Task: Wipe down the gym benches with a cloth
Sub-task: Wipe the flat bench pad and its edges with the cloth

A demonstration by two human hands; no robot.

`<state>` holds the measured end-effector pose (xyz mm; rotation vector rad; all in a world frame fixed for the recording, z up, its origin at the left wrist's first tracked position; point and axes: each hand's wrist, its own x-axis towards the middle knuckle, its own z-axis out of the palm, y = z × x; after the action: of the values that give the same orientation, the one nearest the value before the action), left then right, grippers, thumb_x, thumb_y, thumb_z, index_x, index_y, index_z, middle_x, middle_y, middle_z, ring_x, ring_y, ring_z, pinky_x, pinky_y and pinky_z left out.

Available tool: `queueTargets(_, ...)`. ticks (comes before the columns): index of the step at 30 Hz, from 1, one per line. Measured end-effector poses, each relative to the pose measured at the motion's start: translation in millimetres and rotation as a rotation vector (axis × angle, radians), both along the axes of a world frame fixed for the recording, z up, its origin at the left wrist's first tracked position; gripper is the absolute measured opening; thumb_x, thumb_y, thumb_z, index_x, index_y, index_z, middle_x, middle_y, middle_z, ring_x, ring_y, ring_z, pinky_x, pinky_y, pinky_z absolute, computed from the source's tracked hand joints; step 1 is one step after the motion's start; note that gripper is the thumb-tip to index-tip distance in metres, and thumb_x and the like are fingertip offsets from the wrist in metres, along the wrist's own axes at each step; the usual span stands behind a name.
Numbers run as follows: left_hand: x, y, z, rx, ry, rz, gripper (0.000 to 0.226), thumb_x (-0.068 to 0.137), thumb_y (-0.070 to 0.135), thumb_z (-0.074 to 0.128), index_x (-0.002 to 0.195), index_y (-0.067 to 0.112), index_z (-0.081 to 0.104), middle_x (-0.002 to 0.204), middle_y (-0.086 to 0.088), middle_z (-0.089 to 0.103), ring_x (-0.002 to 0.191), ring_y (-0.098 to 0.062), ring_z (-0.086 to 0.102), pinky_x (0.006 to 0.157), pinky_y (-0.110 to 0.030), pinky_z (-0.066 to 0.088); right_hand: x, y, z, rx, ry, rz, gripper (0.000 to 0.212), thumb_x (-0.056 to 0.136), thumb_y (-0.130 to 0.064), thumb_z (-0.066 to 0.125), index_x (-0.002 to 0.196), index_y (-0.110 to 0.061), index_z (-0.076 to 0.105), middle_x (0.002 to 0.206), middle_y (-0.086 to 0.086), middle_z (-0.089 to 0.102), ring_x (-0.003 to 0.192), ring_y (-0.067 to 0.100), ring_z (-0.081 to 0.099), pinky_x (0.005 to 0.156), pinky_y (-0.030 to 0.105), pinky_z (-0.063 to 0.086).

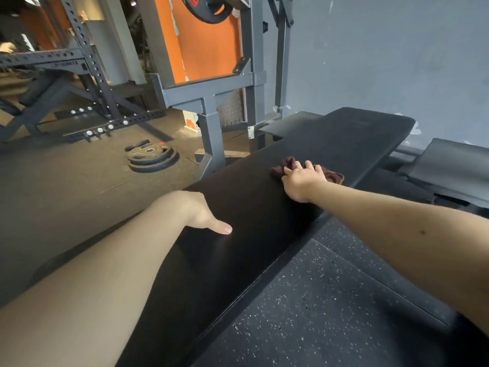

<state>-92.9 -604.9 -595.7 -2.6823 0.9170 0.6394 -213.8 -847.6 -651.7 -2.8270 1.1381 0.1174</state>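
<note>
A long black padded bench [330, 139] runs from the bottom left up toward the grey wall. A dark maroon cloth [334, 176] lies bunched on the pad about two thirds of the way up. My right hand [301, 178] lies on top of the cloth with spread fingers, pressing it onto the pad. My left hand [203, 213] grips the bench's left edge: the thumb lies flat on the pad and the fingers are hidden over the side.
A grey steel rack [211, 102] stands just left of the bench's far end, with an orange panel behind it. Stacked weight plates [152, 156] lie on the floor to the left. A second black pad [449, 165] sits at right. Speckled rubber floor [317, 313] lies below.
</note>
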Motion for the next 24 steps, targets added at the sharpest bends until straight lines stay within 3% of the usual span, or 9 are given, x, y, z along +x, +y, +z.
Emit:
queueTargets(2,1,2,-1,0.005,0.005,-0.023,0.113,0.072,0.084,0.063,0.159,0.021,0.028,0.164,-0.005,0.032,0.145,-0.032,0.039,0.112,-0.047,0.040,9,13,-1,-0.045,-0.003,0.050,0.058,0.105,-0.040,0.023,0.158,-0.020,0.028,0.169,0.012,0.012,0.152,0.039,0.011,0.123,0.054,0.010)
queueTargets(5,2,2,-1,0.022,-0.017,-0.042,0.113,0.072,0.087,0.061,0.159,0.020,0.030,0.163,-0.005,0.034,0.144,-0.031,0.040,0.111,-0.046,0.041,8,72,-1,-0.124,-0.011,0.295,0.053,0.106,-0.037,0.025,0.154,-0.019,0.036,0.164,0.015,0.023,0.146,0.037,0.022,0.120,0.051,0.018)
queueTargets(10,1,7,-8,-0.002,-0.078,-0.030,0.120,0.070,0.091,0.055,0.162,0.023,0.021,0.168,-0.008,0.021,0.151,-0.035,0.026,0.117,-0.049,0.035,-9,126,1,0.018,-0.041,0.580,0.054,0.111,-0.039,0.023,0.162,-0.024,0.019,0.170,0.005,0.004,0.157,0.024,-0.003,0.127,0.040,-0.001)
queueTargets(12,-1,10,-9,-0.021,-0.087,-0.018,0.118,0.072,0.090,0.055,0.163,0.024,0.018,0.169,-0.007,0.016,0.154,-0.037,0.017,0.120,-0.052,0.031,-6,106,6,0.032,-0.023,0.556,0.052,0.111,-0.039,0.024,0.162,-0.029,0.020,0.171,-0.001,0.004,0.157,0.023,-0.004,0.127,0.042,-0.001)
queueTargets(15,-3,14,-7,-0.038,-0.073,-0.010,0.115,0.074,0.089,0.055,0.163,0.025,0.018,0.170,-0.006,0.015,0.155,-0.039,0.014,0.121,-0.056,0.029,4,53,10,-0.038,0.010,0.282,0.051,0.109,-0.042,0.023,0.159,-0.034,0.025,0.170,-0.003,0.008,0.155,0.033,0.002,0.123,0.056,0.008)
queueTargets(18,-5,15,-9,-0.040,-0.075,-0.026,0.113,0.075,0.088,0.054,0.162,0.026,0.018,0.170,-0.005,0.015,0.155,-0.040,0.013,0.120,-0.058,0.028,14,17,11,0.062,0.005,0.054,0.054,0.108,-0.046,0.022,0.161,-0.036,0.017,0.171,-0.003,0.000,0.156,0.035,-0.006,0.123,0.060,-0.001)
queueTargets(20,-2,15,-10,-0.033,-0.064,-0.031,0.110,0.077,0.087,0.052,0.162,0.026,0.018,0.170,-0.005,0.017,0.154,-0.039,0.016,0.120,-0.057,0.029,27,29,11,0.048,0.008,0.094,0.055,0.107,-0.045,0.024,0.161,-0.032,0.021,0.171,0.002,0.003,0.156,0.035,-0.002,0.123,0.060,0.000)
queueTargets(24,7,10,-1,-0.027,-0.030,-0.060,0.095,0.087,0.076,0.054,0.160,0.021,0.029,0.164,-0.004,0.032,0.146,-0.029,0.039,0.116,-0.045,0.038,37,102,4,-0.063,-0.012,0.412,0.053,0.106,-0.040,0.027,0.157,-0.026,0.031,0.166,0.010,0.019,0.151,0.033,0.014,0.122,0.054,0.012)
